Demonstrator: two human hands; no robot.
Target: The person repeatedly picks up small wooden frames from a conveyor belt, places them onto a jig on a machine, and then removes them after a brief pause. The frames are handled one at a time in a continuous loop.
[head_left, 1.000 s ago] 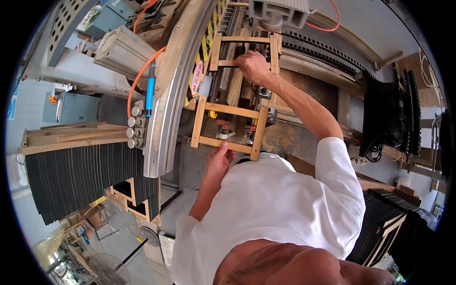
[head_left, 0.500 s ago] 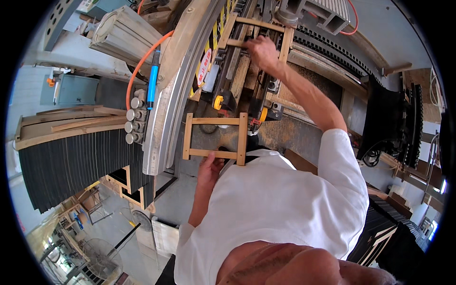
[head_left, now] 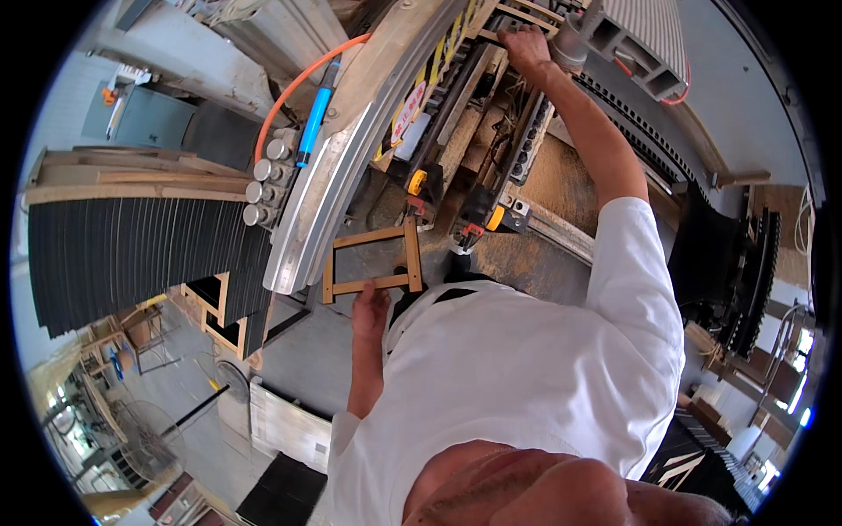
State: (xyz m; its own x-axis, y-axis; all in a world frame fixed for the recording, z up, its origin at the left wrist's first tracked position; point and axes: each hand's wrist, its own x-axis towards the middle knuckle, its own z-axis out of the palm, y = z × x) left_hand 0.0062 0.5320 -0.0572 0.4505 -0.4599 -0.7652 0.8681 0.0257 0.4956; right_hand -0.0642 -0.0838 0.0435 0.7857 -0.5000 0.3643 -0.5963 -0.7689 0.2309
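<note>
My left hand (head_left: 371,309) is closed on the near rail of a small rectangular wooden frame (head_left: 412,254), held in front of my body beside the machine's near end. My right arm reaches far forward over the machine. At its end, my right hand (head_left: 528,53) is closed on the near rail of a second wooden frame (head_left: 531,16), which lies across the machine's rails and is partly cut off by the upper picture edge. Two yellow knobs (head_left: 417,181) sit at the near ends of the rails, between my hands.
A long metal beam (head_left: 338,153) runs along the left, with a blue tube (head_left: 316,118) and an orange hose (head_left: 279,107). Stacked black panels (head_left: 145,254) stand farther left. A ribbed metal housing (head_left: 645,39) overhangs at upper right. Sawdust covers the machine bed (head_left: 561,180).
My right hand has moved farther away along the rails, and the second frame has shifted with it. The frame in my left hand sits slightly lower and more tilted. The whole view has shifted.
</note>
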